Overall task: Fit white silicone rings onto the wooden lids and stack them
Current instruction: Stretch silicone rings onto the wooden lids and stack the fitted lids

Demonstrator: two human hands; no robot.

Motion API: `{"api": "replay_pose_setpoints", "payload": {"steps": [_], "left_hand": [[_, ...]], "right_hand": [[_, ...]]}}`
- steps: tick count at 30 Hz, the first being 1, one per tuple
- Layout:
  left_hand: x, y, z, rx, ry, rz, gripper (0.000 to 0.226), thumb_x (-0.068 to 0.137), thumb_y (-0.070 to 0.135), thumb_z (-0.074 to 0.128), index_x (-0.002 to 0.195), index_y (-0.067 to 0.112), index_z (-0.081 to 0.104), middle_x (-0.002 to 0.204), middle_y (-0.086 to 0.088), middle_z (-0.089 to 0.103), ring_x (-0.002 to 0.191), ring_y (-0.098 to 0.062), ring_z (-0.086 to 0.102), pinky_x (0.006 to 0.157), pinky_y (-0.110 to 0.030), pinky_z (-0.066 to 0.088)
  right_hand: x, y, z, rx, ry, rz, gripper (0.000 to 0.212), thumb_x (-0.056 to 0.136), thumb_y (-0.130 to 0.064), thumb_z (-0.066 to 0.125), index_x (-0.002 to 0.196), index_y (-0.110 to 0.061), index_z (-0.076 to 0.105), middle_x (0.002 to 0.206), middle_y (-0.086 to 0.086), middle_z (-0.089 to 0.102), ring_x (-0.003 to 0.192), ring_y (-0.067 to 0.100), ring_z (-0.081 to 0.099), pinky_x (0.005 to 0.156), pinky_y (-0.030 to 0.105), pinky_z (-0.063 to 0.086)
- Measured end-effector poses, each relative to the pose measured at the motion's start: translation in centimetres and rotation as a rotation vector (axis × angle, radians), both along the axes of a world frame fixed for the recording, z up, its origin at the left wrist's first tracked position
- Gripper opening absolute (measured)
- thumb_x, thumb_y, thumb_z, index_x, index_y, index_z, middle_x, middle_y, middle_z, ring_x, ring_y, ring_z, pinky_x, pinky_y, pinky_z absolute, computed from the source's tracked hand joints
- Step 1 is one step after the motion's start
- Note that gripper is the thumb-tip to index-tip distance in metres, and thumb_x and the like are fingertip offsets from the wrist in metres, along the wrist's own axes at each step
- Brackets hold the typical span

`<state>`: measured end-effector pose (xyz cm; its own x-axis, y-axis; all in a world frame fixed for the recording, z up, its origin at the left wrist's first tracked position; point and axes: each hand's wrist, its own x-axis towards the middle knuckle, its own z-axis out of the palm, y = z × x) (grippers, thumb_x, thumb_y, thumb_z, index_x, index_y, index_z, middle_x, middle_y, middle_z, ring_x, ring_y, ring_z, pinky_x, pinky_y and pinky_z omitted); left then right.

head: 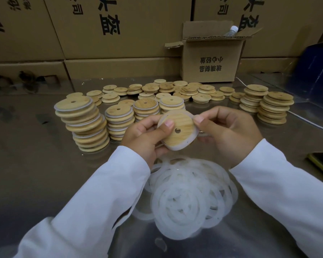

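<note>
I find the left hand (147, 135) and right hand (226, 133) pinching one lid (177, 130) above the loose rings (190, 198), its ring (175, 147) seemingly half-seated. Several ringed stacks (88, 123) stand done; many bare lids (175, 90) await.

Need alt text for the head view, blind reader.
A left hand and right hand hold a wooden lid, a white silicone ring around its rim, above a pile of loose rings on a metal table. Lid stacks stand behind, cardboard boxes beyond.
</note>
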<state>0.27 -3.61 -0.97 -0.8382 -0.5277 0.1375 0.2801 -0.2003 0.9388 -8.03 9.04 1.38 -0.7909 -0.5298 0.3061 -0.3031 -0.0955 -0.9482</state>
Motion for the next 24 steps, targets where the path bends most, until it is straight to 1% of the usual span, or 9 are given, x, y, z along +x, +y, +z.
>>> {"api": "replay_pose_setpoints", "payload": {"steps": [3,6,9,11,13,16,19,21,24], "left_hand": [[0.2,0.1,0.2,-0.019,0.016,0.006,0.025,0.060,0.023,0.063,0.082,0.011,0.066,0.073,-0.002,0.071,0.069,-0.014,0.068,0.059,-0.027,0.057],[0.2,0.2,0.1,-0.039,0.026,0.059,0.026,0.060,0.022,0.064,0.083,0.010,0.064,0.079,-0.007,0.069,0.072,-0.018,0.067,0.060,-0.028,0.058],[0.1,0.5,-0.1,-0.040,0.040,0.077,0.030,0.058,0.020,0.066,0.086,0.009,0.063,0.084,-0.011,0.069,0.076,-0.022,0.066,0.063,-0.031,0.057],[0.0,0.6,-0.2,-0.039,0.030,0.054,0.033,0.055,0.014,0.074,0.086,0.009,0.064,0.080,-0.009,0.071,0.074,-0.022,0.067,0.064,-0.031,0.058],[-0.2,0.5,-0.6,-0.088,-0.012,0.036,0.036,0.052,0.006,0.080,0.084,0.014,0.065,0.080,-0.006,0.072,0.078,-0.022,0.068,0.070,-0.034,0.058],[-0.3,0.6,-1.0,-0.141,-0.063,0.029,0.026,0.056,0.017,0.071,0.082,0.022,0.068,0.088,-0.007,0.073,0.092,-0.028,0.067,0.083,-0.044,0.054],[-0.1,0.6,-0.9,-0.190,-0.079,0.056,0.025,0.060,0.022,0.081,0.083,0.024,0.071,0.092,-0.010,0.072,0.096,-0.032,0.066,0.088,-0.048,0.051],[0.0,0.5,-0.7,-0.217,-0.070,0.060,0.022,0.060,0.028,0.075,0.082,0.024,0.072,0.089,-0.010,0.072,0.094,-0.033,0.066,0.087,-0.049,0.052],[0.1,0.4,-0.6,-0.196,-0.062,0.018,0.028,0.058,0.029,0.067,0.084,0.021,0.070,0.085,-0.008,0.072,0.088,-0.028,0.068,0.069,-0.036,0.058]], "right_hand": [[0.2,0.3,0.0,0.006,0.092,-0.010,0.012,0.079,-0.014,0.067,0.068,-0.020,0.066,0.072,-0.005,0.069,0.068,0.006,0.061,0.069,0.022,0.053],[0.7,0.2,-0.7,-0.012,0.130,-0.040,0.010,0.076,-0.014,0.070,0.068,-0.018,0.066,0.073,-0.003,0.069,0.068,0.007,0.060,0.066,0.014,0.050],[1.1,-0.2,-1.6,0.000,0.155,-0.104,0.010,0.076,-0.018,0.070,0.068,-0.019,0.064,0.070,-0.005,0.067,0.068,0.009,0.060,0.067,0.018,0.049],[0.8,-0.3,-1.7,0.002,0.171,-0.158,0.011,0.078,-0.019,0.067,0.068,-0.021,0.063,0.069,-0.007,0.065,0.070,0.008,0.060,0.068,0.019,0.049],[0.4,-0.2,-1.6,0.011,0.195,-0.194,0.012,0.080,-0.019,0.066,0.069,-0.023,0.062,0.069,-0.010,0.064,0.069,0.003,0.059,0.069,0.018,0.049],[0.4,-0.1,-1.6,0.064,0.255,-0.182,0.010,0.081,-0.019,0.065,0.072,-0.020,0.062,0.073,-0.010,0.064,0.074,0.004,0.059,0.074,0.022,0.049],[0.7,-0.1,-1.7,0.121,0.338,-0.152,0.008,0.080,-0.020,0.064,0.073,-0.019,0.062,0.080,-0.007,0.062,0.076,0.006,0.058,0.074,0.024,0.049],[0.7,-0.2,-1.7,0.124,0.303,-0.152,0.010,0.079,-0.021,0.066,0.070,-0.022,0.062,0.085,-0.009,0.059,0.077,0.005,0.058,0.075,0.023,0.049],[0.3,-0.3,-1.4,0.117,0.187,-0.144,0.014,0.080,-0.020,0.068,0.067,-0.021,0.062,0.091,-0.007,0.057,0.079,0.015,0.062,0.079,0.032,0.051]]}}
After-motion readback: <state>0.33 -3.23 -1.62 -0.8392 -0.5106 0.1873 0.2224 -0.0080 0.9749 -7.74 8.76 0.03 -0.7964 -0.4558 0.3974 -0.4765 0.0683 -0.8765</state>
